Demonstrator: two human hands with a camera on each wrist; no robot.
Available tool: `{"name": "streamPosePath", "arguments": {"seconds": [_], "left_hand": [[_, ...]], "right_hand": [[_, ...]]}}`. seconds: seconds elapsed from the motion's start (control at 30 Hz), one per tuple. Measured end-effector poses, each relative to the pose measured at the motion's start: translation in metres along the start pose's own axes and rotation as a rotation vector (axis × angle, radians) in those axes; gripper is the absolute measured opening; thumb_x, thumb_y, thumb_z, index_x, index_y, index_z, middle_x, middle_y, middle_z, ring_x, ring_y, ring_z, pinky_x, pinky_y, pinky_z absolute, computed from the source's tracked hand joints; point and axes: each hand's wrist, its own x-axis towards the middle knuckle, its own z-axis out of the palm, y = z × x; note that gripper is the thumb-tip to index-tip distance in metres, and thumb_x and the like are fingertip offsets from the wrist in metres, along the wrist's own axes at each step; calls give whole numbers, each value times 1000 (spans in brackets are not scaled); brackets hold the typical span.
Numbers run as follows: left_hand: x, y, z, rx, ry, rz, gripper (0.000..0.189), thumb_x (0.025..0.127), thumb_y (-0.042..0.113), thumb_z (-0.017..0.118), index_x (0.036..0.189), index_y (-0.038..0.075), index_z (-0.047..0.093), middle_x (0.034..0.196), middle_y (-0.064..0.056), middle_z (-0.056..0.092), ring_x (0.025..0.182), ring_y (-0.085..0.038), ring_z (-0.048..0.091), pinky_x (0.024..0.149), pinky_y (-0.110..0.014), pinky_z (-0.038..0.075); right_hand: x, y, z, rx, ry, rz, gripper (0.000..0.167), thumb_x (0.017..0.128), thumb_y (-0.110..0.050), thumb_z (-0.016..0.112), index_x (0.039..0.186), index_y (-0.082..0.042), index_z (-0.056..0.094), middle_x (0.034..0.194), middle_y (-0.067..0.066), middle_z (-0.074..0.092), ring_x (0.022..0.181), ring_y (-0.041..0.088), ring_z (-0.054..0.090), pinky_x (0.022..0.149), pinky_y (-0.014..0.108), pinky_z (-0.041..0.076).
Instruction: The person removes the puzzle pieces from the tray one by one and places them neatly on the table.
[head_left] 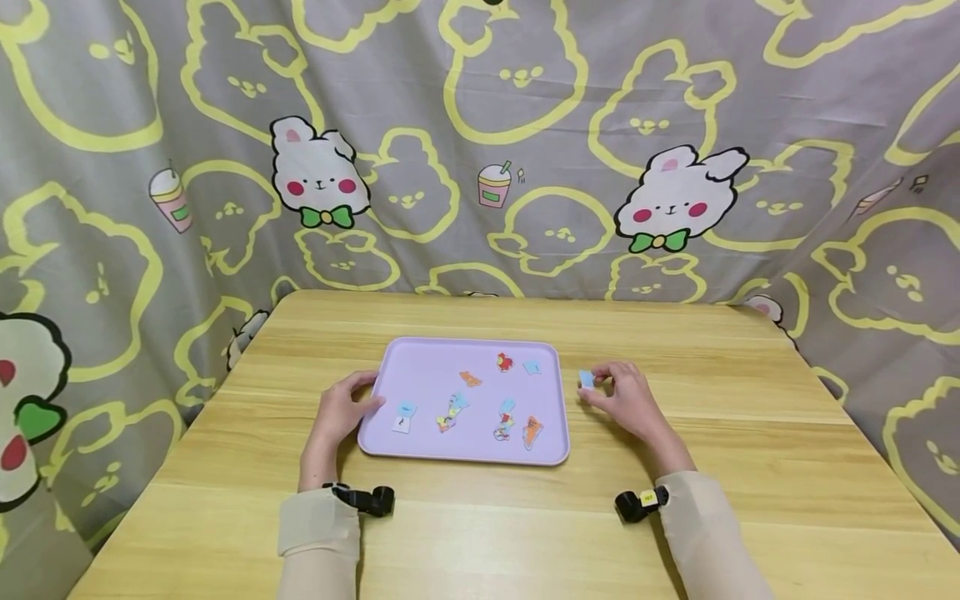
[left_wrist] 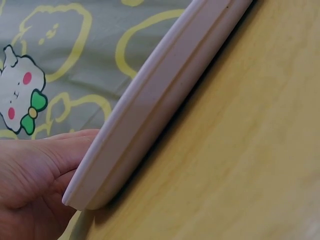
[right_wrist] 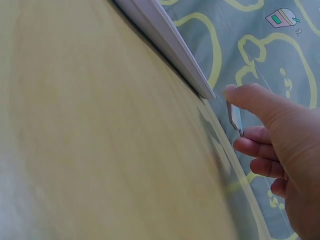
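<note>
A shallow lilac tray (head_left: pixel 442 358) lies on the wooden table, with several small flat cut-out pieces spread in it. My left hand (head_left: pixel 343 410) grips the tray's left side, thumb over the rim; the left wrist view shows that hand (left_wrist: pixel 40 175) at the end of the tray wall (left_wrist: pixel 145 100). Just outside the tray's right edge, my right hand (head_left: pixel 624 398) pinches a small flat light-blue piece (head_left: pixel 586 379) between thumb and fingers. From the right wrist, this piece (right_wrist: pixel 234 117) appears nearly edge-on below the thumb.
In the tray are a red piece (head_left: pixel 504 362), a light-blue piece (head_left: pixel 532 367), orange pieces (head_left: pixel 532 432) and pieces lying close together, such as a blue-and-white pair (head_left: pixel 402 418). A patterned grey curtain (head_left: pixel 420 100) hangs behind the wooden table (head_left: pixel 480 533).
</note>
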Motion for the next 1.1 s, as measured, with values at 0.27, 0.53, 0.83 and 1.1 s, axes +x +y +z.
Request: {"name": "streamPosePath", "arguments": {"seconds": [0.27,0.53,0.83,1.1], "left_hand": [[0,-1,0,1,2,8,49,93,11,65,140,5,51,146,-19,51,144,-39,34,122,-53,23],[-2,1,0,-12,-1,3,50,93,11,65,140,4,51,146,-19,51,144,-39,34,122,-53,24],[-1,1,-1,-12,1,12,49,93,11,65,140,4,51,145,-20,51,144,-39,34,122,-53,25],[-1,0,-1,-18,-2,8,49,93,12,65,140,5,51,146,-19,51,144,-39,34,122,-53,25]], "right_hand": [[1,0,1,-100,0,-42,40,82,-28,78,105,2,64,96,13,65,100,32,53,96,52,41],[2,-1,3,-176,-37,-49,44,81,-34,77,103,3,64,96,12,63,97,30,53,91,47,42],[5,-3,1,-244,-59,-60,46,80,-37,78,100,2,65,90,10,62,88,26,49,79,38,39],[5,-3,0,-284,-76,-69,42,80,-41,78,91,-3,64,83,6,57,85,24,46,75,35,35]]}}
